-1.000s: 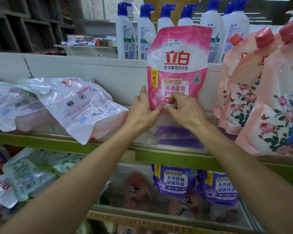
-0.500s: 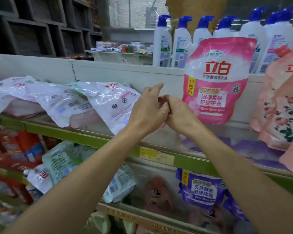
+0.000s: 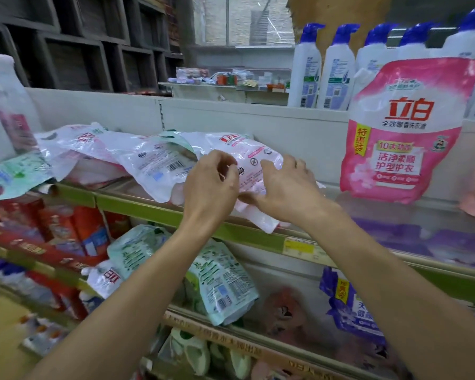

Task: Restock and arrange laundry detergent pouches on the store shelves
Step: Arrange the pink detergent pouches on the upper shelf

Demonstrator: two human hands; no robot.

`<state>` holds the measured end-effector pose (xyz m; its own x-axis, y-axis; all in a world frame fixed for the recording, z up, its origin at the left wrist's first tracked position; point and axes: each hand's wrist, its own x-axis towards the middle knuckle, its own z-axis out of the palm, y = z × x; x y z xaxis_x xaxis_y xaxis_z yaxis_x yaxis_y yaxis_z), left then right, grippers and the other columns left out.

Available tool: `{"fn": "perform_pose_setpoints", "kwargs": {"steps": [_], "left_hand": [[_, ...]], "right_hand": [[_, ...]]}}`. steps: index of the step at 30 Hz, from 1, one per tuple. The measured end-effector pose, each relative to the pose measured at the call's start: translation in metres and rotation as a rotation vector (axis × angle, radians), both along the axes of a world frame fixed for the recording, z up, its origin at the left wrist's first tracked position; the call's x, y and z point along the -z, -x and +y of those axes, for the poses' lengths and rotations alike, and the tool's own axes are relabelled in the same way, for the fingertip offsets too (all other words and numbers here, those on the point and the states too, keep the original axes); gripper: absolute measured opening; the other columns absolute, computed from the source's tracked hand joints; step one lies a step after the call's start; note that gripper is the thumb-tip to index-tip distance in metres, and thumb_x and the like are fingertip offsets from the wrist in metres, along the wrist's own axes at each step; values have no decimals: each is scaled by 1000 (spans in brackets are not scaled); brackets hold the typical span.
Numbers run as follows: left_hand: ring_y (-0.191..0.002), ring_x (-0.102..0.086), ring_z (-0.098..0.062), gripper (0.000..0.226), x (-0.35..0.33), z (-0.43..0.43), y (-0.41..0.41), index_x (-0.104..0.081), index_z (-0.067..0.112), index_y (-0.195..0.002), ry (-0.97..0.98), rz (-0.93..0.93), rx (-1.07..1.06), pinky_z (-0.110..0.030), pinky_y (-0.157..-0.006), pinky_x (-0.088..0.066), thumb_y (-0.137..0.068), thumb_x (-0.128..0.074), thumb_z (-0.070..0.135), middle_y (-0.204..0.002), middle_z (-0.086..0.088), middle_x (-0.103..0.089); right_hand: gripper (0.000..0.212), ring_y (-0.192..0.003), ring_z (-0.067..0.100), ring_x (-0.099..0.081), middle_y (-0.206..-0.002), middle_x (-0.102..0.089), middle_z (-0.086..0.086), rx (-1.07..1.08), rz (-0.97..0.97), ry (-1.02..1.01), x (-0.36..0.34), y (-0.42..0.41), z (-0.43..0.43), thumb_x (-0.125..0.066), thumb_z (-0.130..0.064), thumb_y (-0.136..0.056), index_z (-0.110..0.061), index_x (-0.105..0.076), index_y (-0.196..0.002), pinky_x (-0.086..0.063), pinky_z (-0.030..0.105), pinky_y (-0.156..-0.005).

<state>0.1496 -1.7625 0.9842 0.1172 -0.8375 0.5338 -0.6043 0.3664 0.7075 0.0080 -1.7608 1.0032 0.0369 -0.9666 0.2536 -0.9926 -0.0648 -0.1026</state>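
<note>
A white-and-pink detergent pouch lies flat on the top shelf, its lower end hanging over the green front rail. My right hand grips this pouch, fingers over its face and thumb under its lower edge. My left hand hovers just in front of the same pouch with loosely curled fingers and holds nothing. More flat pouches overlap to the left. A bright pink pouch stands upright against the back panel at the right, apart from both hands.
White bottles with blue pumps line the ledge behind the shelf. Below hang green-white pouches, purple pouches and red boxes. A yellow price tag sits on the rail. Pale bottles stand far left.
Both hands left the upright pink pouch and moved left to the flat pouch. The right hand has taken hold of it. The view has panned left.
</note>
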Motion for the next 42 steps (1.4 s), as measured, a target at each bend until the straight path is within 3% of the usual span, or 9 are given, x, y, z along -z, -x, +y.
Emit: {"fn": "perform_pose_setpoints", "kwargs": {"steps": [3,5,11,16,21,25,30,36,42], "left_hand": [[-87,-62,-17,8,8,-5,-11,-58,24,-97,-45,42,-13,-46,-97,-48,-99,-55,31,-86,10,-63],[-87,-62,-18,14,10,-8,-15,-54,23,-102,-99,34,-5,-52,-98,-47,-100,-54,37,-87,9,-62],[-79,-55,-18,29,13,-13,-17,-41,18,-119,-140,27,59,-25,-72,-28,-102,-50,39,-98,0,-63],[-71,-54,-2,27,12,-19,-19,-39,19,-123,-127,62,90,8,-62,-24,-102,-51,32,-88,4,-62],[-92,-65,-18,24,18,-23,-16,-40,20,-121,-100,173,185,-24,-79,-42,-101,-53,25,-92,8,-62],[-91,-64,-15,20,17,-22,-9,-42,16,-117,-20,259,248,-43,-89,-53,-103,-51,27,-93,9,-59],[-97,-67,-19,25,16,-28,-1,-43,18,-112,53,337,346,-49,-90,-55,-102,-47,42,-101,0,-63],[-99,-61,-4,31,20,-45,8,-46,18,-120,-73,264,445,-39,-94,-54,-103,-51,43,-104,12,-58],[-112,-65,-7,82,15,-54,22,-32,24,-152,-217,197,613,-42,-104,-52,-89,-51,73,-126,7,-66]], "right_hand": [[100,-132,42,-32,-145,-32,27,31,36,-4,2,-10,-1,-52,-83,-77,-14,-32,-146,-30,48,-107],[105,-134,46,-29,-150,-22,33,63,80,-2,6,-17,-4,-50,-85,-77,-11,-26,-148,-27,53,-109],[115,-139,53,-22,-154,-7,40,178,132,-39,8,-31,-18,-52,-79,-79,-7,-6,-155,-23,62,-112],[115,-125,43,-38,-142,-32,30,201,137,42,15,-38,-19,-59,-69,-77,-4,-3,-154,-34,52,-100],[85,-112,39,-55,-126,-52,21,160,126,233,18,-35,-18,-61,-45,-87,-7,-19,-149,-40,41,-81],[64,-103,40,-64,-112,-66,16,141,115,288,6,-20,-12,-57,-49,-92,-15,-36,-142,-33,38,-70],[26,-89,37,-63,-96,-71,8,155,-152,331,-5,17,-16,-62,-30,-84,-24,-60,-109,-43,35,-66],[13,-77,27,-65,-79,-72,-2,112,-433,336,-11,44,-8,-77,-34,-81,-25,-72,-89,-54,40,-67],[14,-77,20,-70,-78,-74,-7,39,-687,388,-7,52,2,-80,-34,-81,-23,-76,-89,-53,37,-68]]}}
